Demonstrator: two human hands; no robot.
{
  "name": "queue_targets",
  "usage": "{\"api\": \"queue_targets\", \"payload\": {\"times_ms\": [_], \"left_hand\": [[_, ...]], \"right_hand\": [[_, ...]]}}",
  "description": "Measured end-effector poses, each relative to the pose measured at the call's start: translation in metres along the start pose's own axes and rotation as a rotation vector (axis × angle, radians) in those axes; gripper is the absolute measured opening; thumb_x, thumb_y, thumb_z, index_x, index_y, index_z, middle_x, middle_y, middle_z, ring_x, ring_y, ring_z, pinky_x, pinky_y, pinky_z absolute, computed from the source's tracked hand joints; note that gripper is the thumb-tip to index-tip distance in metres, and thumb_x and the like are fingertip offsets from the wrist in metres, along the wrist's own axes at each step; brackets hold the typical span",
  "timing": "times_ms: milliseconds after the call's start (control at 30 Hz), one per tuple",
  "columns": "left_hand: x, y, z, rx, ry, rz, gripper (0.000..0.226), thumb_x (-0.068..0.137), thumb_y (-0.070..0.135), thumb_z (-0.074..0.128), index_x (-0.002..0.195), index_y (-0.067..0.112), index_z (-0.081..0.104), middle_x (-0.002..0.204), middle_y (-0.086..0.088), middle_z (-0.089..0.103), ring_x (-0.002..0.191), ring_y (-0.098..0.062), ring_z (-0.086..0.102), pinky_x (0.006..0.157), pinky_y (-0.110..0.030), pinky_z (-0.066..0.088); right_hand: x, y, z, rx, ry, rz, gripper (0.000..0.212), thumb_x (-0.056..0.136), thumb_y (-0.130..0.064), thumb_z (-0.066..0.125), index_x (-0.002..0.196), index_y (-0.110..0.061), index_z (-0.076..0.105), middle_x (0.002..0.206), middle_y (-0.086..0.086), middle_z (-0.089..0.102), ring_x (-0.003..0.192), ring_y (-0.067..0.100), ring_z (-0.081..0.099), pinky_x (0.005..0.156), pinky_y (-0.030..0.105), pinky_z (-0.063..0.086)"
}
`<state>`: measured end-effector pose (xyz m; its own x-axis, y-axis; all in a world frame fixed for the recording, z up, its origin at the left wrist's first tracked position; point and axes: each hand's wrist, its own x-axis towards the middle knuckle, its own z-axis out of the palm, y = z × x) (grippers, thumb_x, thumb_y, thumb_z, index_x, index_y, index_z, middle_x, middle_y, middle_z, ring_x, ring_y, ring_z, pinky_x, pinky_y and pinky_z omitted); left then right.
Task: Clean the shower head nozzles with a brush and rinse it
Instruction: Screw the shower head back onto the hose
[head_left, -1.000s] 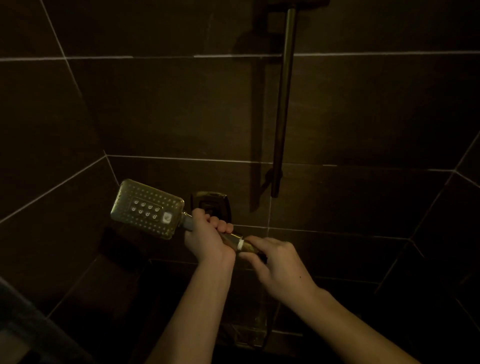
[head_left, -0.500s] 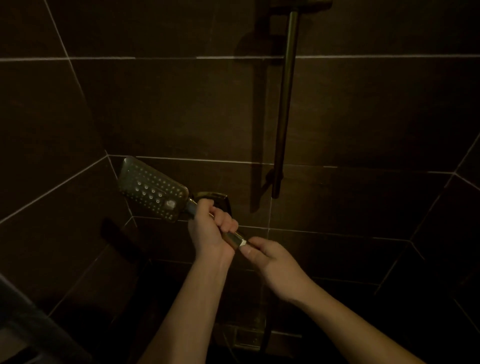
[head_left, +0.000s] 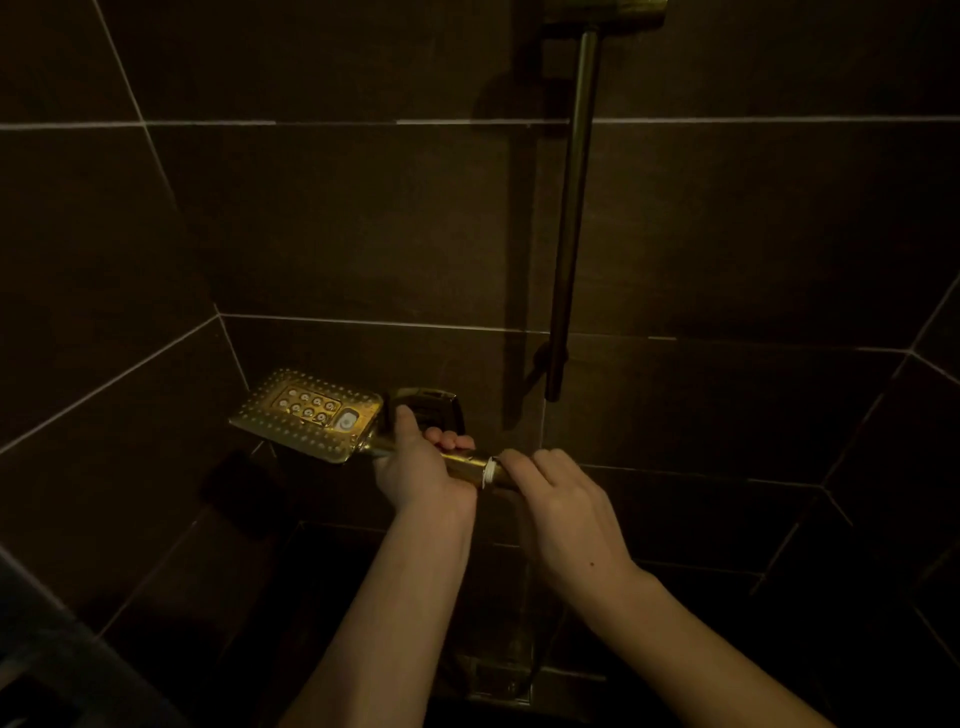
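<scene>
A square, gold-coloured shower head (head_left: 306, 413) with rows of small nozzles points up and to the left, its face towards me. My left hand (head_left: 421, 462) is wrapped around its handle just behind the head. My right hand (head_left: 561, 499) pinches the hose connector at the handle's end, next to a white ring (head_left: 488, 472). The hose (head_left: 540, 644) hangs down from there, barely visible in the dark. No brush is in view.
Dark wall tiles surround me in a dim shower corner. A vertical slide rail (head_left: 571, 218) runs down the back wall. A square wall outlet (head_left: 431, 408) sits behind my left hand. A floor drain (head_left: 498, 680) lies below my arms.
The shower head has tilted flatter and dropped a little, its face now turned more upward. My right hand has stayed at the connector at the handle's end.
</scene>
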<state>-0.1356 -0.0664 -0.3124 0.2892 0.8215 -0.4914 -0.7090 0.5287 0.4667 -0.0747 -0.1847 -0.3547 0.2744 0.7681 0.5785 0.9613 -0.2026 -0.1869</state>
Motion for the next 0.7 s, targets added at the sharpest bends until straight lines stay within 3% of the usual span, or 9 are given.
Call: {"api": "queue_targets", "payload": {"times_ms": [133,233,333,400,500,533,600,700], "left_hand": [[-0.003,0.002,-0.002,0.052,-0.054,0.014,0.019,0.095,0.028,0.07,0.099,0.013,0.059,0.057,0.005,0.046,0.043,-0.007,0.039,0.041,-0.022,0.038],[-0.005,0.007,-0.004,0.128,-0.221,0.024,0.025,0.094,0.028,0.07,0.078,0.018,0.053,0.053,0.006,0.039,0.041,-0.008,0.033,0.038,-0.022,0.031],[-0.008,0.013,0.001,0.173,-0.394,0.059,0.038,0.096,0.024,0.065,0.061,0.021,0.051,0.048,0.007,0.033,0.037,-0.008,0.029,0.037,-0.022,0.025],[-0.009,0.013,0.004,0.22,-0.402,0.104,0.035,0.096,0.024,0.065,0.064,0.021,0.052,0.05,0.006,0.035,0.039,-0.008,0.03,0.037,-0.023,0.027],[-0.008,0.007,0.006,0.24,-0.248,0.193,0.016,0.096,0.025,0.067,0.091,0.016,0.055,0.056,0.006,0.04,0.044,-0.008,0.036,0.041,-0.024,0.033],[-0.008,0.005,0.005,0.243,-0.223,0.221,0.016,0.096,0.025,0.067,0.097,0.015,0.055,0.056,0.006,0.041,0.044,-0.008,0.037,0.042,-0.025,0.035],[-0.01,0.002,0.001,0.252,-0.251,0.246,0.016,0.097,0.025,0.067,0.097,0.015,0.054,0.054,0.006,0.041,0.043,-0.008,0.037,0.042,-0.026,0.034],[-0.017,0.0,0.001,0.295,-0.343,0.232,0.02,0.096,0.024,0.068,0.089,0.015,0.051,0.056,0.004,0.039,0.044,-0.01,0.035,0.043,-0.027,0.031]], "right_hand": [[0.002,-0.009,-0.011,0.145,-0.135,0.046,0.023,0.098,-0.039,0.047,0.114,-0.025,0.056,0.088,-0.008,0.062,0.072,0.007,0.058,0.06,0.023,0.048],[0.01,-0.014,-0.022,0.902,-0.423,0.468,0.024,0.098,-0.041,0.052,0.089,-0.021,0.061,0.061,-0.006,0.053,0.048,0.009,0.046,0.043,0.023,0.035],[0.015,-0.012,-0.027,1.517,-0.593,0.758,0.026,0.095,-0.038,0.057,0.082,-0.016,0.059,0.058,-0.003,0.037,0.043,0.009,0.03,0.037,0.021,0.022],[0.017,-0.01,-0.023,1.465,-0.594,0.714,0.029,0.097,-0.04,0.054,0.085,-0.014,0.061,0.06,-0.001,0.039,0.046,0.011,0.032,0.04,0.022,0.025],[0.028,-0.009,-0.018,0.818,-0.531,0.471,0.033,0.1,-0.042,0.045,0.096,-0.015,0.063,0.073,0.001,0.054,0.062,0.015,0.048,0.056,0.031,0.037],[0.031,-0.006,-0.018,0.725,-0.536,0.432,0.029,0.101,-0.04,0.045,0.1,-0.017,0.062,0.078,0.001,0.057,0.067,0.015,0.051,0.06,0.032,0.04],[0.032,0.001,-0.022,0.822,-0.64,0.427,0.02,0.1,-0.033,0.05,0.107,-0.017,0.06,0.086,0.001,0.06,0.074,0.013,0.056,0.064,0.027,0.045],[0.031,0.008,-0.032,1.047,-0.849,0.411,0.01,0.091,-0.014,0.066,0.098,-0.017,0.06,0.081,-0.006,0.061,0.072,0.008,0.058,0.063,0.024,0.05]]}}
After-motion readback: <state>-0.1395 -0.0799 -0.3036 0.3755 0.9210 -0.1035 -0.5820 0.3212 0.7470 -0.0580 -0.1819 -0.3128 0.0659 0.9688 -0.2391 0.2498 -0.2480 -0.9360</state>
